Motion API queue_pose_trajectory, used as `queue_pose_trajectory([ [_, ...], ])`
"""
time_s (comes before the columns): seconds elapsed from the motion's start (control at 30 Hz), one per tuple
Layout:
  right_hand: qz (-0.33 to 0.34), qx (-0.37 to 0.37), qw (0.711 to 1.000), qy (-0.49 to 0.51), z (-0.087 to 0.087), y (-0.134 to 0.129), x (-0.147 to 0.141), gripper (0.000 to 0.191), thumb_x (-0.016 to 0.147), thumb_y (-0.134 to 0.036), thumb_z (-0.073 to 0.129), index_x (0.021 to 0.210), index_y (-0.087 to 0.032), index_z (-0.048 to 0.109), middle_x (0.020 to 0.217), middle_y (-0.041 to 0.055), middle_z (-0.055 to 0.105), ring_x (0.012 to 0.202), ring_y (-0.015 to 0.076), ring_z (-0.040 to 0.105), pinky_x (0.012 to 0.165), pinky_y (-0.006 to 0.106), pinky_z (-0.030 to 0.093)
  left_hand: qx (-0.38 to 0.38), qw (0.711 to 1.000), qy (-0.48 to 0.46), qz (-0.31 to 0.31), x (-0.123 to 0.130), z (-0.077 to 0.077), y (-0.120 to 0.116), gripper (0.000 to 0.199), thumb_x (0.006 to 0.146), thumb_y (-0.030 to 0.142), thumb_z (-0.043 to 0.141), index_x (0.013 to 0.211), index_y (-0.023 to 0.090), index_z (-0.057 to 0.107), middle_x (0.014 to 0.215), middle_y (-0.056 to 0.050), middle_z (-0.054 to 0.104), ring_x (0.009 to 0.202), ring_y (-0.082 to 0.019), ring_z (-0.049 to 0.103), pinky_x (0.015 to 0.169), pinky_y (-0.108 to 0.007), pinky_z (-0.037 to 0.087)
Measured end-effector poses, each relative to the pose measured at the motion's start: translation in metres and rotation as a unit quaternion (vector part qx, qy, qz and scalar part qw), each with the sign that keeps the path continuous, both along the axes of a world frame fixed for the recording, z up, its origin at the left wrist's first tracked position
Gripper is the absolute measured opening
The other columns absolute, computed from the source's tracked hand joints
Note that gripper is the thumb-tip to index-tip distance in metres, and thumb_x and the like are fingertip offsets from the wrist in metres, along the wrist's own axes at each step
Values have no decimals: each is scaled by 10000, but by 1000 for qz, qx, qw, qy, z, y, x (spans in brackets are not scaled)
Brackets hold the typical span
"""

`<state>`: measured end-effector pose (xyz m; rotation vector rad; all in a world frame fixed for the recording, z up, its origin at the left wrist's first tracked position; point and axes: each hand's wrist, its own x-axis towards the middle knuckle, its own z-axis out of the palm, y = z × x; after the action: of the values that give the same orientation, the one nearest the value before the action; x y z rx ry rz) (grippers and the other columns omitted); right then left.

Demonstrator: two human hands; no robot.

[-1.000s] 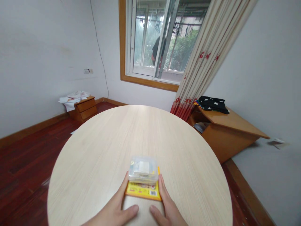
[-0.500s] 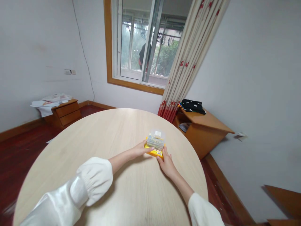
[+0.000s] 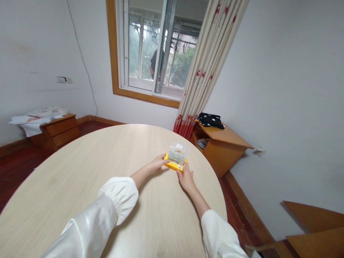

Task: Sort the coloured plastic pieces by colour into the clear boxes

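A small yellow box (image 3: 174,165) is held between my two hands over the far right half of the round table. On top of it sits a clear plastic case (image 3: 177,153) with a whitish label; its contents are too small to make out. My left hand (image 3: 158,163) grips the box's left side, its thumb along the near edge. At the near right corner, the fingers of my right hand (image 3: 186,177) close around the box. Whether the box rests on the tabletop, I cannot tell.
The pale round wooden table (image 3: 113,154) fills the foreground. Beyond it, to the right, a tilted-looking wooden cabinet (image 3: 224,147) carries folded black cloth (image 3: 211,120). Papers (image 3: 40,118) lie on a low drawer unit (image 3: 60,132) at left. A curtain (image 3: 200,71) hangs beside the window.
My view has turned a little to the right, so the room appears shifted left. Both hands have moved the box slightly farther from me, still gripping it.
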<state>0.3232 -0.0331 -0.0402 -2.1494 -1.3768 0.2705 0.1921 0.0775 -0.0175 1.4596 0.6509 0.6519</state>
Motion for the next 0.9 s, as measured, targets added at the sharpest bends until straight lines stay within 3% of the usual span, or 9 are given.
queue_pose_trajectory([
  [0.1,3,26,1000,7,1,-16,1,621,851,-243,354,1408,-47,163,1453,208,220,1369,272,110,1072,529,105,29,996,47,64,-29,-1,-12,642,676,277,623,1274,139,434,1346,-163,436,1263,-282,362,1063,-432,221],
  [0.17,20,81,996,-17,3,-31,-3,596,866,-268,328,1410,-76,179,1443,191,262,1363,263,156,1075,527,115,132,983,104,78,-61,1,-29,659,722,328,582,1319,139,378,1419,-162,326,1311,-268,288,1087,-423,180],
  [0.3,114,128,980,-99,15,-59,-27,506,901,-252,250,1383,-104,279,1401,172,361,1327,222,279,1084,507,127,334,916,215,46,-130,13,-78,622,840,372,407,1388,132,238,1482,-140,154,1360,-212,153,1109,-409,137],
  [0.4,232,89,958,-146,25,-69,-57,492,906,-282,288,1373,-131,315,1393,148,383,1329,217,276,1087,490,144,407,864,298,6,-165,20,-111,615,876,398,335,1402,115,190,1491,-137,95,1371,-203,64,1111,-417,111],
  [0.5,292,26,940,-176,30,-69,-88,611,888,-379,352,1414,-108,201,1470,142,206,1371,242,124,1090,501,112,430,826,364,-3,-178,18,-128,630,887,441,292,1402,89,197,1485,-153,105,1370,-217,48,1110,-423,81],
  [0.6,311,-29,932,-185,28,-65,-109,677,889,-440,326,1423,-69,139,1486,142,112,1377,250,25,1097,497,71,428,806,408,10,-178,9,-134,659,890,484,239,1396,62,217,1473,-170,147,1368,-233,69,1108,-427,68],
  [0.77,300,-78,933,-182,14,-59,-118,694,893,-489,274,1419,-54,151,1481,153,114,1374,266,47,1095,498,67,422,783,456,33,-176,-12,-135,714,880,533,192,1382,29,256,1454,-190,187,1361,-262,110,1100,-451,44],
  [0.9,306,-88,930,-185,9,-58,-117,678,891,-510,256,1413,-80,203,1472,136,169,1370,262,116,1096,494,78,435,776,455,38,-178,-19,-135,717,876,545,186,1376,40,282,1445,-189,218,1358,-258,135,1100,-455,26],
])
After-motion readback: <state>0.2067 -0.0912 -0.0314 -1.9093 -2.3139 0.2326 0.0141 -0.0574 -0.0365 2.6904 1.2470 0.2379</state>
